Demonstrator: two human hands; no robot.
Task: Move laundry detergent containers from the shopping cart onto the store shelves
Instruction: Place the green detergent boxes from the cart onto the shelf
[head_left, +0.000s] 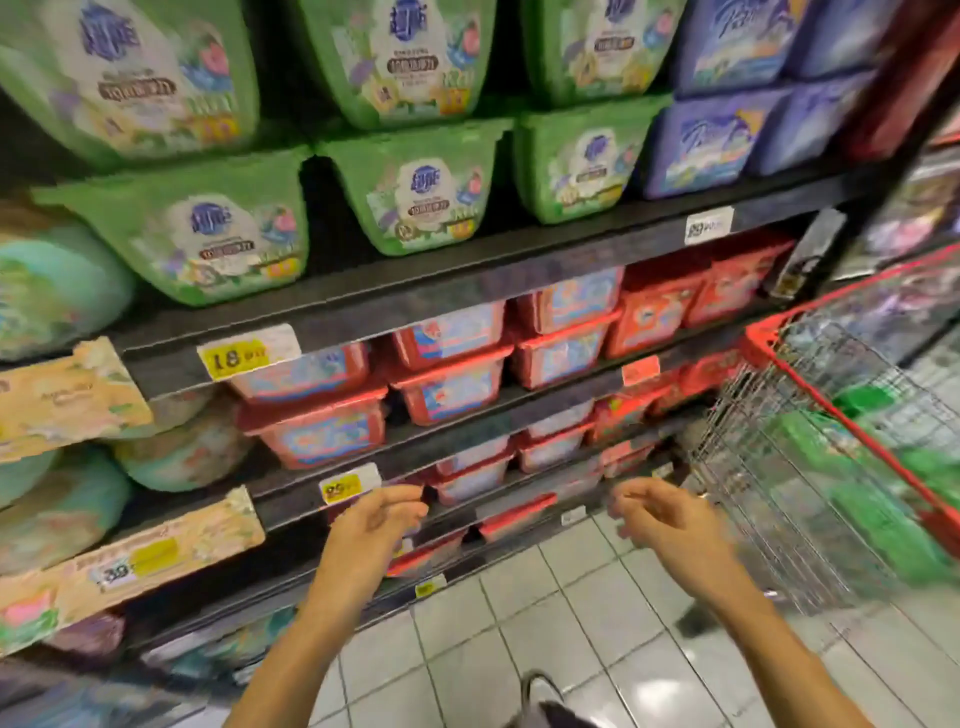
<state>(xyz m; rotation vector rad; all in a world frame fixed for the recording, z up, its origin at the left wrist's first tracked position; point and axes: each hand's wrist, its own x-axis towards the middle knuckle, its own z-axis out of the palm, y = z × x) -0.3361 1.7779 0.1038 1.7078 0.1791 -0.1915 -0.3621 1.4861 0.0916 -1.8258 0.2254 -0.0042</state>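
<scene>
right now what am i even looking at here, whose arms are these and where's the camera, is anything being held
There is no machine here. This is one picture from a wide-angle camera worn on a person's head, looking forward and down. The two bare arms are that person's own. The left hand and the right hand hang in front of the store shelves with fingers loosely curled, and neither holds anything. The upper shelf carries green detergent tubs, with purple detergent boxes to their right. The shelves below hold red tubs. At the right stands a wire shopping cart with a red rim, and blurred green containers lie inside it. Those are probably what goes onto the shelves next.
</scene>
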